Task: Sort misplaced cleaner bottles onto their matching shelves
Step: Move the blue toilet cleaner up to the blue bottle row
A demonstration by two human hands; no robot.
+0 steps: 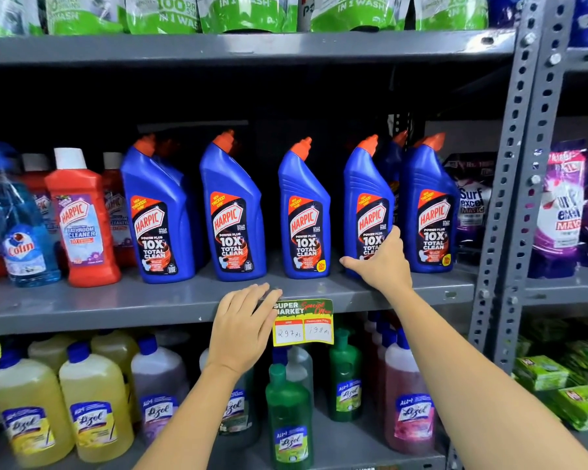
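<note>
Several blue Harpic bottles with orange caps stand in a row on the middle grey shelf (pixel 116 300). My right hand (pixel 381 262) grips the base of the fourth blue Harpic bottle (pixel 367 198), which stands upright on the shelf. My left hand (pixel 241 327) rests flat with fingers apart on the shelf's front edge, holding nothing. At the shelf's left stand a red Harpic bathroom cleaner bottle (pixel 82 218) and a blue Colin spray bottle (pixel 24 232). Below, the lower shelf holds Lizol bottles: yellow (pixel 92 408), purple (pixel 157 385), green (pixel 287 415) and pink (pixel 408 395).
A yellow price tag (pixel 302 325) hangs from the shelf edge beside my left hand. Green detergent pouches (pixel 245 11) fill the top shelf. A slotted steel upright (pixel 516 164) stands at the right, with purple Surf Excel pouches (pixel 560 212) and green packets (pixel 557 385) beyond.
</note>
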